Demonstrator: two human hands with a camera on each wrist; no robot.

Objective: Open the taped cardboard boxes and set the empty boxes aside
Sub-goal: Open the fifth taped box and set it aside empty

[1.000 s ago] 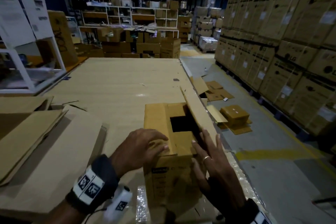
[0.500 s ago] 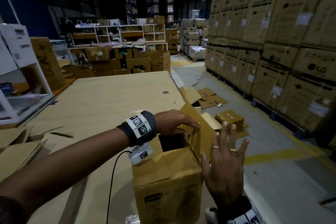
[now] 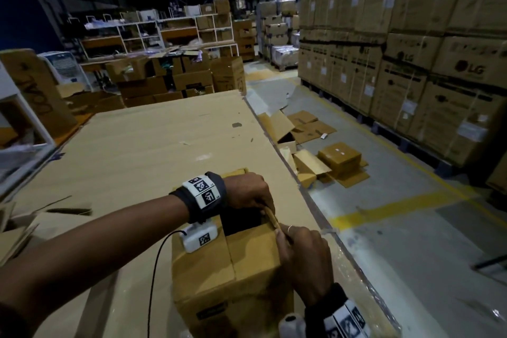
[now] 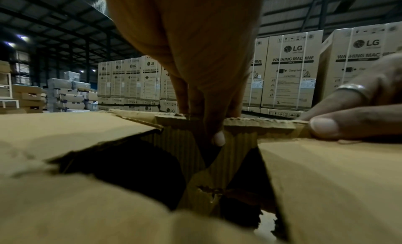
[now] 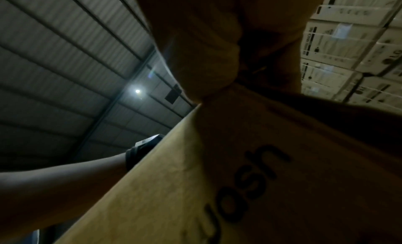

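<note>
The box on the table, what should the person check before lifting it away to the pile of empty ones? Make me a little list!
1. Top of the box open: ok, dark gap shows between the flaps.
2. Box empty: cannot tell, the inside is too dark.
3. Left hand has a grip: ok, fingers pinch the upright flap.
4. Right hand has a grip: ok, thumb and finger pinch the same flap.
5. Box resting on the table: ok.
6. Room on the floor beside the table: ok, other opened boxes lie farther off.

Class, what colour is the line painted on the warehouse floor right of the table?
Yellow: the floor line shows best in the head view.
</note>
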